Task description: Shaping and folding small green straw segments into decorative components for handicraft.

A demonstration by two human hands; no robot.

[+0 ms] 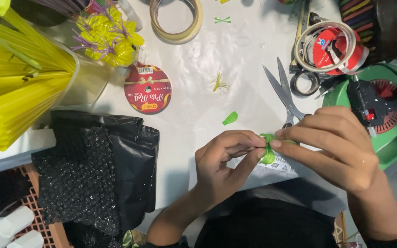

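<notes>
Both hands (295, 154) pinch a green ribbon bow (268, 148) (scissors (283, 94) just beyond).

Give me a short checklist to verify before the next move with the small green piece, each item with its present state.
1. Small green ribbon-like piece pinched by both hands: ok.
2. Left hand fingertips on the piece: ok.
3. Right hand fingertips on the piece: ok.
4. Silver metal scissors lying on the white table, beside the right hand: ok.
5. Black glue gun on the green stand, off or hot: cannot tell.
</notes>
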